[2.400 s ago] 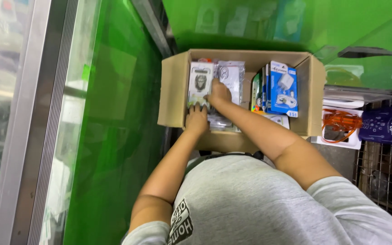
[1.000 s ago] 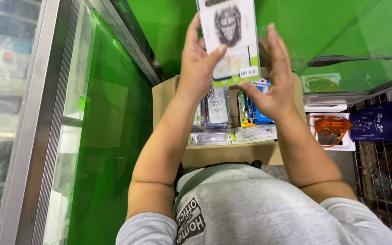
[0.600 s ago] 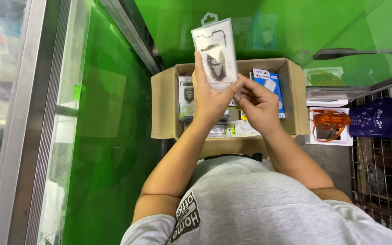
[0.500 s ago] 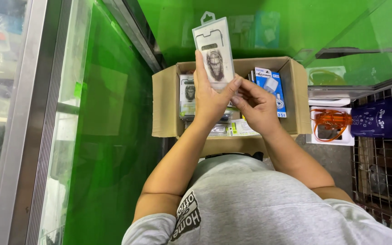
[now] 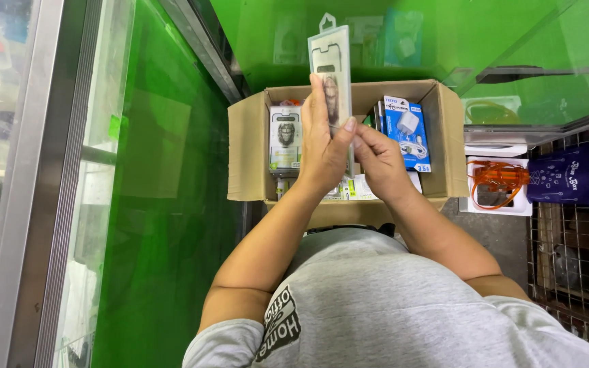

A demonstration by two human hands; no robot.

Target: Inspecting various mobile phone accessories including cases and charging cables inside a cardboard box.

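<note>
I hold a clear plastic phone-case package (image 5: 330, 65) upright above an open cardboard box (image 5: 247, 146). My left hand (image 5: 323, 143) wraps the package's lower part, fingers along its side. My right hand (image 5: 380, 163) pinches its lower right edge. The package shows a dark picture and has a hang tab on top. Inside the box lie a similar white-backed package (image 5: 285, 136) on the left and a blue charger package (image 5: 407, 133) on the right, with more packets under my hands.
Green glass display cases (image 5: 165, 170) with metal frames stand left and ahead. To the right, an orange cable in a white tray (image 5: 495, 184), a dark blue pouch (image 5: 570, 174), and a wire rack (image 5: 560, 266) below them.
The package, first lifted out of the box and held high, has come lower and turned more edge-on. My right hand has slid to its lower edge.
</note>
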